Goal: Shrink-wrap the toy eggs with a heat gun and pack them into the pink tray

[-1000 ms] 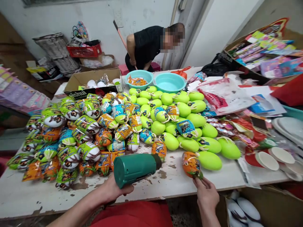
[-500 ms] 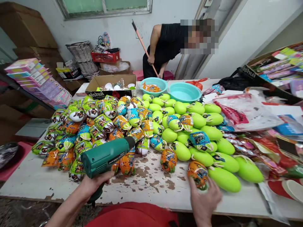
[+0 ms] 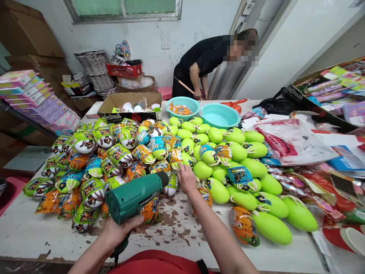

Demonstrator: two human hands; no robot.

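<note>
My left hand (image 3: 121, 228) grips a green heat gun (image 3: 136, 196) by its handle, nozzle aimed at the heap of film-wrapped toy eggs (image 3: 114, 156). My right hand (image 3: 186, 178) reaches forward over the table, fingers curled down onto a wrapped egg (image 3: 182, 161) in the middle of the heap; what it grasps is hidden by the hand. An orange wrapped egg (image 3: 243, 225) lies alone near the front edge, right of my forearm. Bare lime-green eggs (image 3: 270, 227) are spread to the right.
A worn white table (image 3: 176, 228) carries two teal basins (image 3: 219, 115), a cardboard box (image 3: 129, 104) of white parts and plastic bags at right. A person in black bends down behind the table's far side. Boxes and shelves line both sides.
My right hand let go of the orange wrapped egg near the front edge and reached forward to the middle of the heap. The heat gun stayed pointed at the wrapped eggs.
</note>
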